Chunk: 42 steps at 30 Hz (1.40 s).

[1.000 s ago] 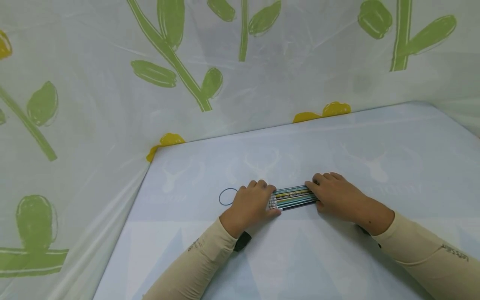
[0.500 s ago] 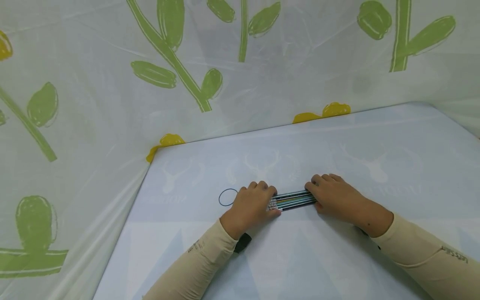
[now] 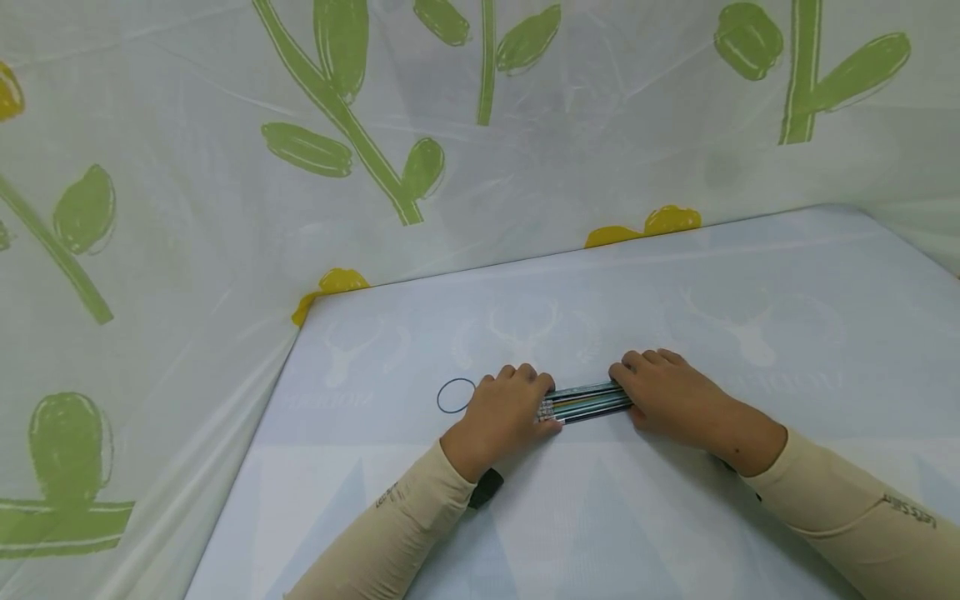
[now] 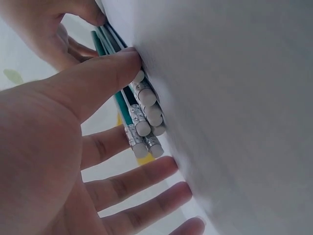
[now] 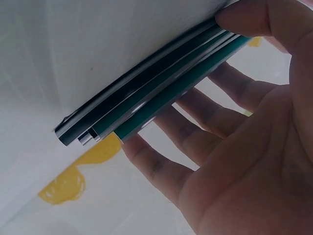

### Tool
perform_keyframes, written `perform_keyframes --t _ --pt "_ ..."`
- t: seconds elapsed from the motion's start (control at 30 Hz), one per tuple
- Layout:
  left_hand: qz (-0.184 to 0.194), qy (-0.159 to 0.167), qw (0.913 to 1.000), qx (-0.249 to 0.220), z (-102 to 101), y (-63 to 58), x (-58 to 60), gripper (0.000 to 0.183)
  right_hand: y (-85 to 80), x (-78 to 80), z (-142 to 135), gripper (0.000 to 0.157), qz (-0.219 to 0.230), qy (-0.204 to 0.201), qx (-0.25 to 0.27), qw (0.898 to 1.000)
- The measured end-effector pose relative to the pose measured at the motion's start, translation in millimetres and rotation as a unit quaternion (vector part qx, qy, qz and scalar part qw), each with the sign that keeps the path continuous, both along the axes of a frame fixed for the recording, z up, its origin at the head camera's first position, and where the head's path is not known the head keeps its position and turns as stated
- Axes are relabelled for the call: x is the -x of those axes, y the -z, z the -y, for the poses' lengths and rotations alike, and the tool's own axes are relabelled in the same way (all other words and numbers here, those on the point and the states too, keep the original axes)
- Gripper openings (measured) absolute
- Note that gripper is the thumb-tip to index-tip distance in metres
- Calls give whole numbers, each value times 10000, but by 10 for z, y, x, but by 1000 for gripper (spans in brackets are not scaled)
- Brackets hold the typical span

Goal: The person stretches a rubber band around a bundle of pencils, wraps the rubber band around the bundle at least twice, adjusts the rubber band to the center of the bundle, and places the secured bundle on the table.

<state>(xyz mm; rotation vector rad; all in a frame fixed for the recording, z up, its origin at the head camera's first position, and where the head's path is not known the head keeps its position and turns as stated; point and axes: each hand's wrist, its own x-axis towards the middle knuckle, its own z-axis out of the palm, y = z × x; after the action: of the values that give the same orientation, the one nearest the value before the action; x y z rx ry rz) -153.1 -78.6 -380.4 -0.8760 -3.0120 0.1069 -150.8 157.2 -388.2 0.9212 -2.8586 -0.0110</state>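
Several pencils [image 3: 588, 403] lie side by side as a bundle on the table, mostly teal, green and dark. My left hand [image 3: 500, 417] grips their eraser end between thumb and index finger. In the left wrist view the white erasers [image 4: 147, 98] and silver ferrules stick out past the thumb, stacked unevenly, while the other fingers spread below. At the opposite end my right hand [image 3: 675, 396] holds the bundle, thumb [image 5: 244, 17] on one side and fingertips along the other. The pencils' far ends [image 5: 73, 132] show there, slightly uneven.
A thin blue ring [image 3: 438, 392], like a rubber band, lies on the table just left of my left hand. The pale table cover [image 3: 600, 517] has faint printed deer heads. Behind it hangs a white curtain [image 3: 555, 183] with green leaves.
The bundle has become narrower between my hands, and the yellow and gold pencils show less. Both hands stay in nearly the same places.
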Motion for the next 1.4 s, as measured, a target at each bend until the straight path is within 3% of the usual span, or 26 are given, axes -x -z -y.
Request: perform_keyframes --t 0.23,0.67,1.2,1.4 --pt "50 -73 9999 -49 -18 4 0 40 2 6 0 38 95 22 104 9999" --pt "-139 126 9998 100 -35 3 -38 37 7 -13 4 30 -71 -58 142 9999" --pt "-105 138 9998 53 -56 25 -45 34 -2 -26 23 35 12 27 -2 10000" --pt "-255 247 9993 -65 -39 25 -64 33 -5 -33 24 36 6 15 -25 10000"
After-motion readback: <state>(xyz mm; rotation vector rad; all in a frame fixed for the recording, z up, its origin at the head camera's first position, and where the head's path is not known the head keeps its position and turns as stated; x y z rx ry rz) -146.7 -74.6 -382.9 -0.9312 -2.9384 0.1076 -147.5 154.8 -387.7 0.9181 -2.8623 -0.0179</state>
